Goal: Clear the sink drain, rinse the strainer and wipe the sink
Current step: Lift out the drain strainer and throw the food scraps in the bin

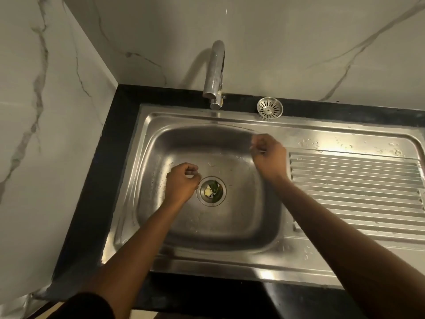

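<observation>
A stainless steel sink [161, 217] is set in a black counter. Its round drain [211, 191] holds food scraps, green and pale bits. The metal strainer [269, 107] rests on the sink's back rim, to the right of the tap. My left hand [181, 184] hovers in the basin just left of the drain, fingers curled in, with nothing visible in it. My right hand [268, 156] is at the basin's right wall, higher up, fingers also curled and slightly blurred, holding nothing I can see.
A chrome tap [215, 74] arches over the back of the basin; no water runs. A ribbed, wet draining board [354, 192] lies to the right. Marble walls close the left and back. The black counter [101, 180] frames the sink.
</observation>
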Demonstrator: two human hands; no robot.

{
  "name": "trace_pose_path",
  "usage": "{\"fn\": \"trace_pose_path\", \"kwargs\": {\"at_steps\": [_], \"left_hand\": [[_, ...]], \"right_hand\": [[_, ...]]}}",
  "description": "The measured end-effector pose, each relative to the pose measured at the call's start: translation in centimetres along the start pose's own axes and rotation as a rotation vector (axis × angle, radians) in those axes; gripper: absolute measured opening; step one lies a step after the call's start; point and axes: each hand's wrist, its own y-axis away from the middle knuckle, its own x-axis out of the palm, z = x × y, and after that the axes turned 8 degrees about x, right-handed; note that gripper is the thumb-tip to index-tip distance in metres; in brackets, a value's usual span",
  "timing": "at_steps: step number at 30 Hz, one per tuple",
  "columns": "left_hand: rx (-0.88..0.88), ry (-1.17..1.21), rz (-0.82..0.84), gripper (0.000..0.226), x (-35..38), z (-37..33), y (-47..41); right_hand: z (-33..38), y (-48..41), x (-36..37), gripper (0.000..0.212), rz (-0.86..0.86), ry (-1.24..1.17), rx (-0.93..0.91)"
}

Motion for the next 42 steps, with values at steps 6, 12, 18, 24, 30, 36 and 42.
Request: {"fn": "trace_pose_path", "kwargs": {"at_steps": [6, 12, 18, 24, 30, 36, 42], "left_hand": [[0.073, -0.292, 0.205, 0.037, 2.0, 2.6, 0.2], [0.069, -0.458, 0.381, 0.022, 4.2, 4.4, -0.5], [0.105, -0.631, 0.444, 0.031, 6.2, 6.6, -1.3], [0.171, -0.767, 0.427, 0.018, 7.5, 8.0, -1.3], [0.147, -0.79, 0.393, 0.004, 8.0, 8.3, -0.8], [0.14, -0.786, 0.381, 0.006, 7.7, 8.1, -1.1], [0.039, -0.622, 0.323, 0.02, 6.8, 7.5, -0.7]], "right_hand": [[-2.2, 4.0, 6.1, 0.039, 0.507, 0.511, -0.174], [-5.0, 4.1, 10.8, 0.059, 0.727, 0.938, -0.336], [-7.2, 3.5, 13.3, 0.053, 0.708, 1.219, -0.558], [-8.2, 4.4, 13.4, 0.042, 0.669, 1.314, -0.646], [-8.6, 5.5, 13.3, 0.036, 0.675, 1.255, -0.535], [-8.3, 5.6, 13.3, 0.033, 0.667, 1.134, -0.475], [-8.1, 5.4, 12.8, 0.035, 0.655, 1.058, -0.407]]}}
